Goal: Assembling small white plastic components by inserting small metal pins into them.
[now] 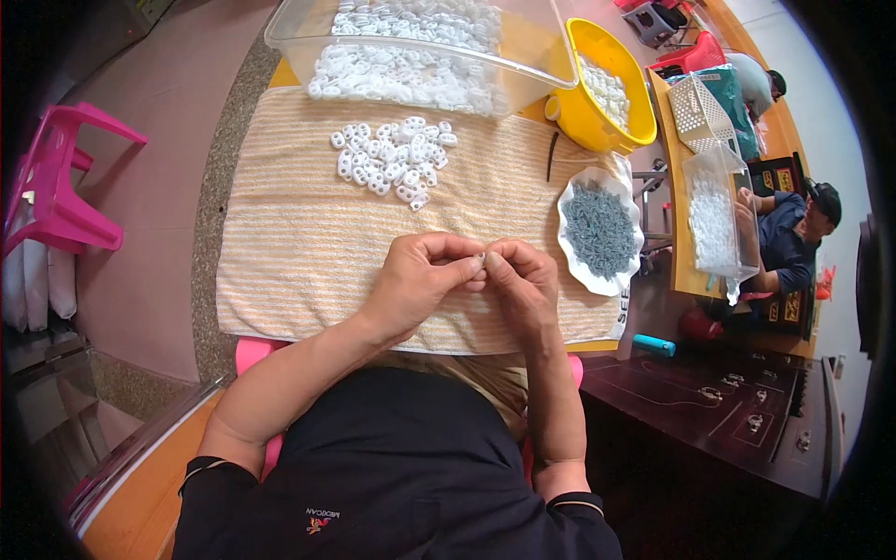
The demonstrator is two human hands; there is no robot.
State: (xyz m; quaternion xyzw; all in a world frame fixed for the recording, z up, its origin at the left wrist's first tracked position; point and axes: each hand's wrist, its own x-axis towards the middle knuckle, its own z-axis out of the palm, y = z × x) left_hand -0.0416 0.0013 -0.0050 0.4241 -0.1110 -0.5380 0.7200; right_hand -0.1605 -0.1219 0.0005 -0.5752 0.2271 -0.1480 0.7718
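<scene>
Above the near half of the striped towel, my left hand and my right hand meet fingertip to fingertip. Both are closed in a pinch around something tiny; the fingers cover nearly all of it, so its kind cannot be made out. Just beyond them lies a loose pile of small white oval plastic pieces with dark holes. To the right of my right hand stands a white wavy-rimmed dish heaped with small grey-green parts.
At the table's far side stand a clear plastic bin of white pieces and a yellow basin holding more. A thin black strip lies near the basin. A pink stool is left. Another person works at a table on the right.
</scene>
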